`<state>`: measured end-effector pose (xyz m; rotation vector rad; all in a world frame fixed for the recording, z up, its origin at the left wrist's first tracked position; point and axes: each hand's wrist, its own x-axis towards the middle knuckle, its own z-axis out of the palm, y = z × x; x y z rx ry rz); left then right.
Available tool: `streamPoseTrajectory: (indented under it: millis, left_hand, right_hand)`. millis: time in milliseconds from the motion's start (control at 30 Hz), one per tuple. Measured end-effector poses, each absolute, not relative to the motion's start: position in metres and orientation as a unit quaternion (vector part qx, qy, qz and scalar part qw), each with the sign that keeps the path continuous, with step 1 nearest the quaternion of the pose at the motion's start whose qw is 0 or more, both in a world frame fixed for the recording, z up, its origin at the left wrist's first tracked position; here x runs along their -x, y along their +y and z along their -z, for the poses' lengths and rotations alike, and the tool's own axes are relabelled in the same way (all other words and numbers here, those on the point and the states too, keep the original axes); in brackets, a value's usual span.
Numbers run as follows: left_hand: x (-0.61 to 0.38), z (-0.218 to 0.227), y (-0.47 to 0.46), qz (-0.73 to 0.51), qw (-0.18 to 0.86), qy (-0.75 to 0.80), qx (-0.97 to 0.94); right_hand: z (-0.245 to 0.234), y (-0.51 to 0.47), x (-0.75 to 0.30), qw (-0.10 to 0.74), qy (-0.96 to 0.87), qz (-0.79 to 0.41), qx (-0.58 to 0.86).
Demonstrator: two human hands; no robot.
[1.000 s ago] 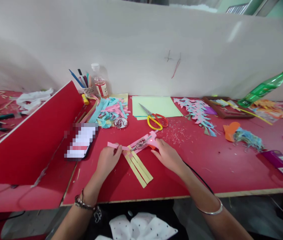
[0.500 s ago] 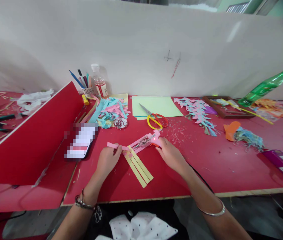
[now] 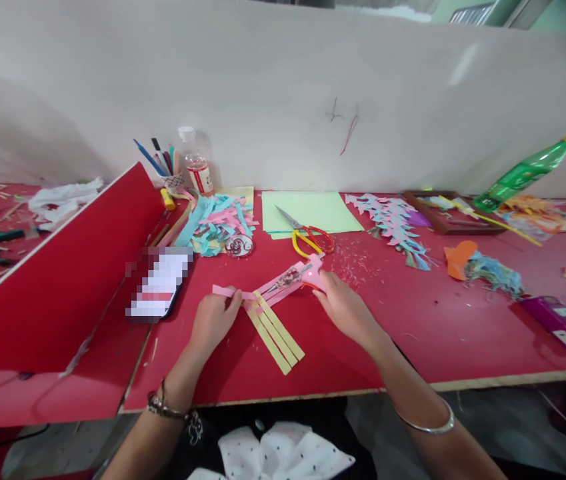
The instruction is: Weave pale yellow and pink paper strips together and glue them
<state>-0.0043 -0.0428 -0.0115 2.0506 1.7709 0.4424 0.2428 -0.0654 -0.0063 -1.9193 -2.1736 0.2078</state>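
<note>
My left hand point(image 3: 213, 319) pinches a pink paper strip point(image 3: 230, 292) against the red table point(image 3: 413, 333), where it crosses three yellow paper strips point(image 3: 275, 333) lying side by side. My right hand point(image 3: 345, 308) is closed around the handle of a pink glue gun point(image 3: 293, 277). The gun lies low over the table, its nozzle pointing left toward the strips, and a small red light glows on it. Its black cord runs back under my right forearm.
Yellow-and-red scissors point(image 3: 307, 239) lie on light green paper point(image 3: 307, 210). A heap of blue and pink strips point(image 3: 220, 220), a phone point(image 3: 160, 283), a pen cup point(image 3: 165, 167), a bottle point(image 3: 195, 163) and a red divider board point(image 3: 63, 280) are to the left. Paper crafts point(image 3: 393, 223), a green bottle point(image 3: 525, 175) and a purple object point(image 3: 560, 323) are to the right.
My right hand slid a little up and right along the glue gun, taking its handle. The left hand stays on the pink strip.
</note>
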Motion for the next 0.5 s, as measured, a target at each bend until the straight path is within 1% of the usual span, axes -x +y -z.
streamPoseTrajectory:
  millis: [500]
  left_hand:
    - [0.004,0.009,-0.043,-0.160,0.211,0.634,-0.727]
  right_hand:
    - [0.018,-0.061,-0.233,0.102,-0.767,-0.061,0.631]
